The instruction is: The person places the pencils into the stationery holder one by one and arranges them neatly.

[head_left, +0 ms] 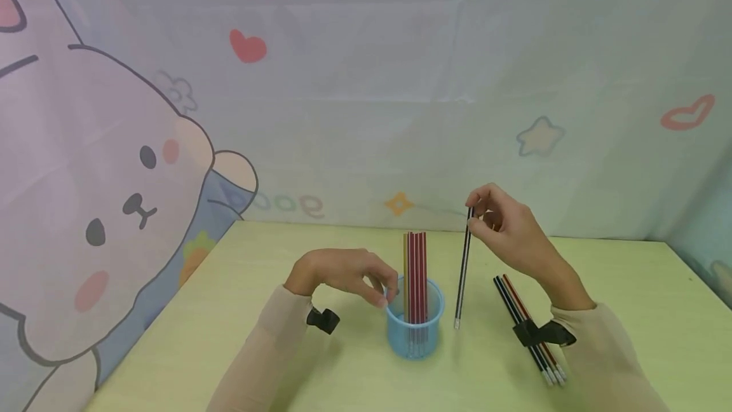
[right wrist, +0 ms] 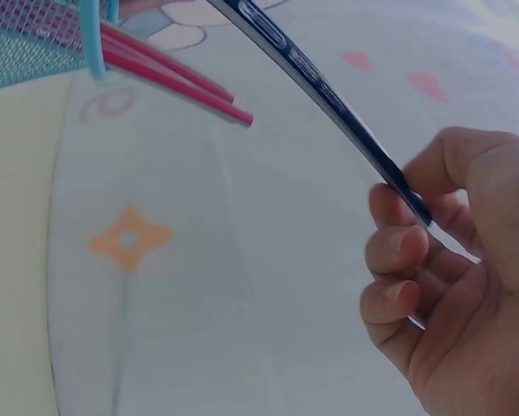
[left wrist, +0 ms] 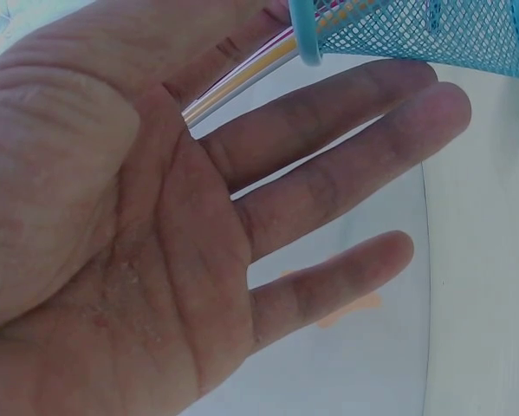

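Note:
A light-blue mesh pencil cup (head_left: 414,339) stands upright on the table with several dark red pencils (head_left: 419,272) and a yellow pencil (head_left: 406,272) in it. At its left rim my left hand (head_left: 351,274) holds the edge between thumb and index finger; the other fingers stretch out beside the mesh in the left wrist view. To the right of the cup, my right hand (head_left: 506,231) pinches a black striped pencil (head_left: 464,266) near its upper end. That pencil hangs almost vertically above the table, its eraser end down.
Several pencils (head_left: 517,310), black and one reddish, lie in a bundle on the pale yellow-green table (head_left: 343,374), partly under the right wrist's black strap (head_left: 540,334). A cloth backdrop (head_left: 366,113) with cartoon prints hangs behind the table.

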